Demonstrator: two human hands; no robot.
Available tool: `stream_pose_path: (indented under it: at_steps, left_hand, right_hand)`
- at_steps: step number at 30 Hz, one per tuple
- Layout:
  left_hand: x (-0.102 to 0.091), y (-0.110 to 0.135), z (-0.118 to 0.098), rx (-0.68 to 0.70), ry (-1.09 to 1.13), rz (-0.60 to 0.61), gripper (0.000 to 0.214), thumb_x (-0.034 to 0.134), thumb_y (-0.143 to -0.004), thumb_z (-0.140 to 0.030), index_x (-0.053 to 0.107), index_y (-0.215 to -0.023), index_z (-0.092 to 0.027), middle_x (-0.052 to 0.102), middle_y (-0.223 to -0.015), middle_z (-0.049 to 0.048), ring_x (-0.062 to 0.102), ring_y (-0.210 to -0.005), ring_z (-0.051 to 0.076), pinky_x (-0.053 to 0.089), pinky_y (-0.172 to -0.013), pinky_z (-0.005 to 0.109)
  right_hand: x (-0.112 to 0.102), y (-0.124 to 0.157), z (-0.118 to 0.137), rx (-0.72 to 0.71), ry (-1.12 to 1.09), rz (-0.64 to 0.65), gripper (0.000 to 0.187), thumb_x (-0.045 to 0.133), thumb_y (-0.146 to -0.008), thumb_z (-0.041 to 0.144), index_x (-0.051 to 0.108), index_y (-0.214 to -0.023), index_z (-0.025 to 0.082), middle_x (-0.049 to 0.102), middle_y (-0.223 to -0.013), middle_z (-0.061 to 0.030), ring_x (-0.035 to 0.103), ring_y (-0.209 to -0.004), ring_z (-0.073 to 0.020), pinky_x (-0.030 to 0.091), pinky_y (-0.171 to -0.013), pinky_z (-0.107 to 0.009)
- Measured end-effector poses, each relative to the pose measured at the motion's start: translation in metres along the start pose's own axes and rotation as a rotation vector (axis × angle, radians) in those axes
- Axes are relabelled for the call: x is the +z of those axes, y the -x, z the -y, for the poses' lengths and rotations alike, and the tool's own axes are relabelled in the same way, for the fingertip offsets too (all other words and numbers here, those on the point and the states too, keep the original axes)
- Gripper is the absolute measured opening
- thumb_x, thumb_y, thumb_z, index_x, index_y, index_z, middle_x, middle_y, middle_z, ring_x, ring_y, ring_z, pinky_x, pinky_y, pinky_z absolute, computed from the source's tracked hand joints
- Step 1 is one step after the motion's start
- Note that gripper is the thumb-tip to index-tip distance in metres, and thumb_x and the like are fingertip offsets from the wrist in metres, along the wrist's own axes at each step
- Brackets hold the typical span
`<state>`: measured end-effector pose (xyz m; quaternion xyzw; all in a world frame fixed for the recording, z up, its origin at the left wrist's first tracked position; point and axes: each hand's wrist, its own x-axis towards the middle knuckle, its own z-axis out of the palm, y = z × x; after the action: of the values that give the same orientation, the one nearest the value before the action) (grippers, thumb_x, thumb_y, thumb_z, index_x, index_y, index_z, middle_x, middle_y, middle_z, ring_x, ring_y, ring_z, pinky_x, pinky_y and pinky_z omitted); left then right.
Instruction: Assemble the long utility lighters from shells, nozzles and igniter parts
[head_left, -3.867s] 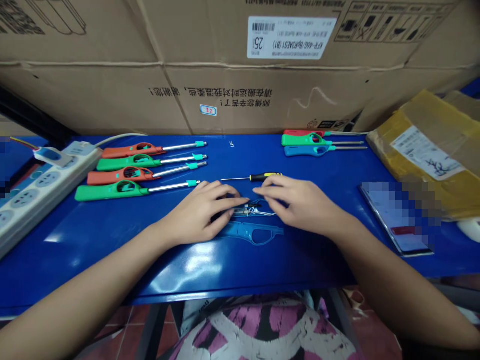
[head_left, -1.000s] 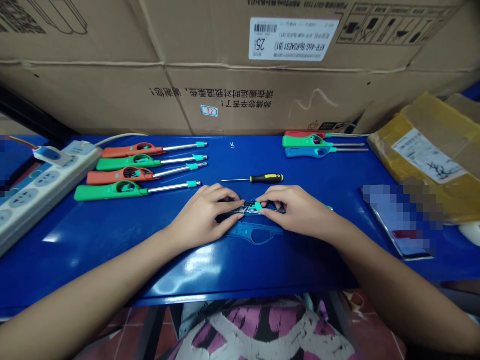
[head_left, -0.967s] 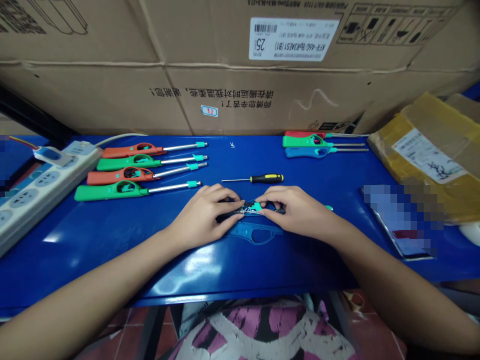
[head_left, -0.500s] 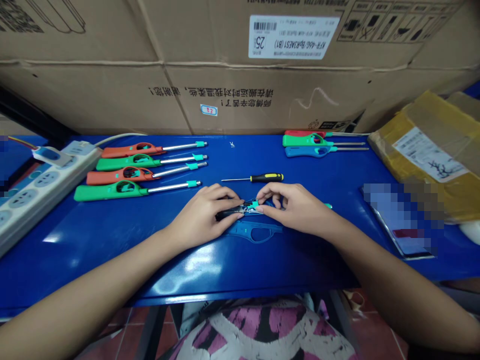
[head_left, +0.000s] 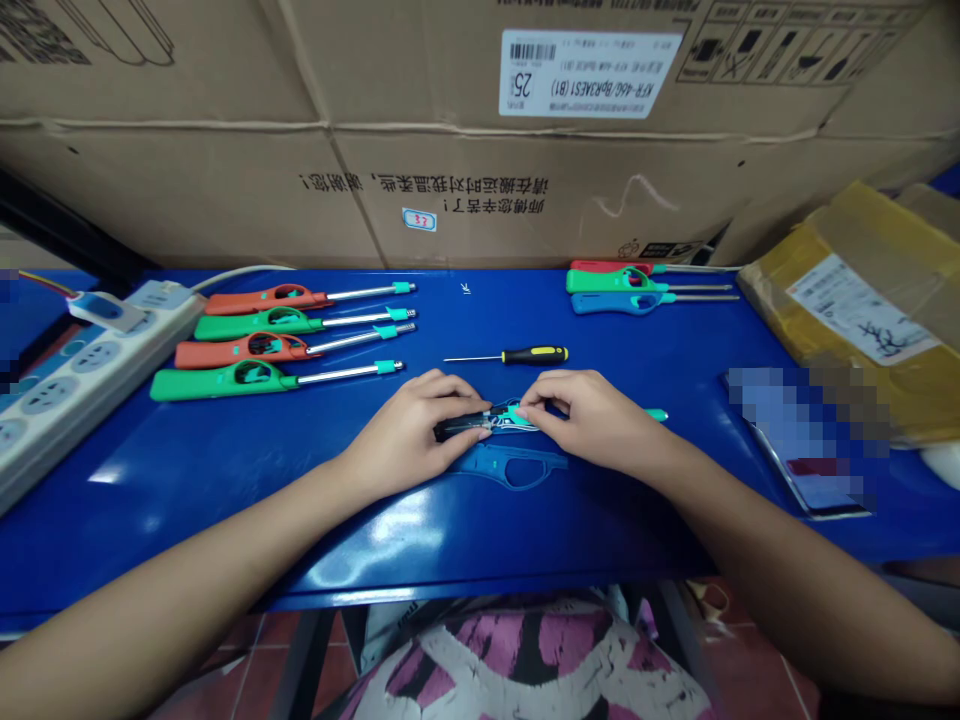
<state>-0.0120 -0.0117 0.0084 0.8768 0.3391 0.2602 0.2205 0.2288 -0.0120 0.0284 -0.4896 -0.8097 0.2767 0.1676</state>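
An opened blue lighter (head_left: 499, 417) lies at the middle of the blue table (head_left: 225, 470), its wires and dark inner parts exposed. My left hand (head_left: 412, 432) is closed on its left end. The fingertips of my right hand (head_left: 592, 420) pinch a small teal trigger piece (head_left: 513, 410) sitting in the lighter. The lighter's teal tip (head_left: 657, 414) pokes out to the right of my right hand. A loose blue shell half (head_left: 514, 465) rests flat just in front of both hands.
A black-and-yellow screwdriver (head_left: 517, 355) lies just behind my hands. Several red and green long lighters (head_left: 277, 345) are lined up at the left, three more (head_left: 622, 285) at the back right. A power strip (head_left: 67, 370) is at far left, cardboard boxes (head_left: 450, 130) behind, a yellow parcel (head_left: 862, 300) at right.
Since the earliest frame my right hand has brought a teal trigger piece to the opened lighter. Over the last second both hands have only shifted slightly, fingers working at the same spot.
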Motion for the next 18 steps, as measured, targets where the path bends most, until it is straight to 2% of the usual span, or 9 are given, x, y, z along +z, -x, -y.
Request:
stream_pose_path:
  at_steps: [6,14,18]
  left_hand:
    - [0.0014,-0.0008,-0.0009,-0.061,0.052,-0.021,0.021,0.071,-0.090,-0.028,0.076,-0.108,-0.019,0.074,-0.103,0.0080,0.066,-0.094,0.022,0.055,-0.088,0.040]
    - [0.0016,-0.0009,0.0007,-0.052,0.092,-0.002,0.021,0.071,-0.090,-0.026,0.077,-0.110,-0.021,0.074,-0.103,0.0073,0.065,-0.093,0.021,0.055,-0.087,0.039]
    - [0.0024,0.0000,0.0009,-0.055,0.080,-0.004,0.019,0.072,-0.090,-0.026,0.078,-0.107,-0.021,0.073,-0.102,0.0073,0.065,-0.093,0.021,0.054,-0.085,0.038]
  right_hand:
    - [0.0064,-0.0019,-0.0014,0.114,-0.081,-0.019,0.020,0.062,-0.090,0.029,0.070,-0.074,0.019,0.061,-0.062,0.0016,0.050,-0.057,-0.0120,0.034,-0.056,-0.027]
    - [0.0084,-0.0024,0.0011,0.200,-0.030,-0.011,0.023,0.062,-0.088,0.030,0.065,-0.067,0.020,0.061,-0.062,0.0008,0.049,-0.058,-0.0129,0.032,-0.055,-0.028]
    - [0.0089,-0.0021,0.0035,0.184,-0.062,-0.019,0.024,0.061,-0.087,0.028,0.062,-0.064,0.020,0.060,-0.062,0.0001,0.049,-0.058,-0.0129,0.033,-0.055,-0.028]
